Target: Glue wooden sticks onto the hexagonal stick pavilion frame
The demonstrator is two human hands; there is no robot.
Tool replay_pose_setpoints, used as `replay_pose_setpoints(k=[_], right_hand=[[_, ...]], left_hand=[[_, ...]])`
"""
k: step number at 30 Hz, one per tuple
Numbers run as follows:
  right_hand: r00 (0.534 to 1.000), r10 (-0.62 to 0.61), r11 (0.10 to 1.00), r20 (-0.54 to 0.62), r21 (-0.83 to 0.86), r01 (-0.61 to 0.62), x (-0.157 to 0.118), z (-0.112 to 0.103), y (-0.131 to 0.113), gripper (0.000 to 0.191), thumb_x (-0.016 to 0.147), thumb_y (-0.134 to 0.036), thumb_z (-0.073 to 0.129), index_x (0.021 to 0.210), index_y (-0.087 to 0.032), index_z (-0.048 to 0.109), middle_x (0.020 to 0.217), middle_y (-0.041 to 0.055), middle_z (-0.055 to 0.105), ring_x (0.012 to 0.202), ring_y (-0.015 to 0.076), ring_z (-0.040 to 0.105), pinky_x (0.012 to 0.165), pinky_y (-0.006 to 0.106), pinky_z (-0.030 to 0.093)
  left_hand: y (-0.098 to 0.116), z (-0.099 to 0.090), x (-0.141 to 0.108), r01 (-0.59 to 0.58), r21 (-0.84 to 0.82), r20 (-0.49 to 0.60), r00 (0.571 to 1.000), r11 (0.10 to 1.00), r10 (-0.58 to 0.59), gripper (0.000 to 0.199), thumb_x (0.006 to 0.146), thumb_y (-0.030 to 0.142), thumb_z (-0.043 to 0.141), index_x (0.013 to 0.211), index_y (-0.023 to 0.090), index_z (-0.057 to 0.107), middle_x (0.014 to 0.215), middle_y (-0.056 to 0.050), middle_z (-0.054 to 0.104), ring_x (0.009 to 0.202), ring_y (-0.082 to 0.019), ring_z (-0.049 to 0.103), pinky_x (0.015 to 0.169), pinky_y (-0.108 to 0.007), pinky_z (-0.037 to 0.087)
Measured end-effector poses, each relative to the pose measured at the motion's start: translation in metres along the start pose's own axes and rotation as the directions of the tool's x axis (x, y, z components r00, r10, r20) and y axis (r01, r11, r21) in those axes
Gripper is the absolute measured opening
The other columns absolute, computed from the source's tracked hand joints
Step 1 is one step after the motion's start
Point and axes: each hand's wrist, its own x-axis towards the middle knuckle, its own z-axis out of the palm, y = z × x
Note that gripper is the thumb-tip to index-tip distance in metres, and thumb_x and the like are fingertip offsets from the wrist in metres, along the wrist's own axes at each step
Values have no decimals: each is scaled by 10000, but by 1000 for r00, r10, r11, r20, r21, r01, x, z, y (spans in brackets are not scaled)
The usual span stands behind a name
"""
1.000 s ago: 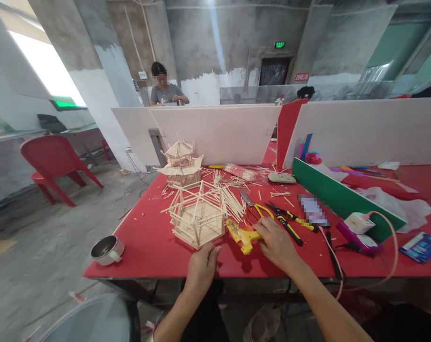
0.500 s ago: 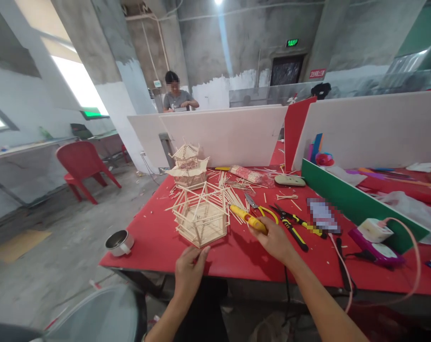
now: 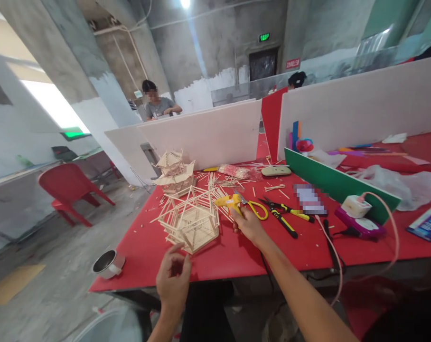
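My right hand (image 3: 247, 223) is wrapped round a yellow glue gun (image 3: 229, 202), its nozzle pointing left over loose sticks (image 3: 211, 183). Just in front of a hexagonal frame of thin wooden sticks (image 3: 197, 230), my left hand (image 3: 173, 270) has its thumb and fingers curved apart, with nothing visible between them. Behind that frame stands a tiered stick pagoda (image 3: 173, 173). Yellow-handled scissors (image 3: 257, 210) lie just right of the glue gun, and black and yellow pliers (image 3: 285, 223) lie beyond them.
A metal cup (image 3: 109, 264) stands at the table's left corner. On the right are a phone (image 3: 310, 198), a green board (image 3: 336, 185), a white plug (image 3: 356, 207) with a pink cable, and a plastic bag (image 3: 397, 183). Behind the white partition (image 3: 208, 135) sits a person (image 3: 160, 104).
The view has turned to the right. My right hand has raised and turned the glue gun, so it points left. My left hand's fingers have spread near the frame.
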Motion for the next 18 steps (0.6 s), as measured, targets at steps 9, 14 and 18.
replay_pose_setpoints(k=[9,14,18], right_hand=[[998,-62,998,14,24,62,-23,-31,-9,453,846,-649,547,737,-209,549,602,-19,589,548,139,573,531,246,434],[993,-97,995,69,11,97,-24,-41,-11,443,863,-630,543,738,-206,567,572,-25,558,545,144,553,526,250,409],[993,-102,995,60,25,101,-20,-36,-11,434,873,-630,531,756,-212,544,582,-31,546,538,137,540,514,245,396]], left_hand=[[22,21,-4,142,-118,351,932,983,-92,105,807,225,597,795,171,686,696,-27,684,621,-144,646,563,-226,525],[23,47,-7,262,-82,428,881,962,-204,158,769,290,677,818,178,776,769,-57,758,672,-189,711,615,-271,585],[25,49,-10,246,-2,401,888,969,-224,158,720,328,745,697,172,756,681,-40,733,650,-189,688,619,-273,577]])
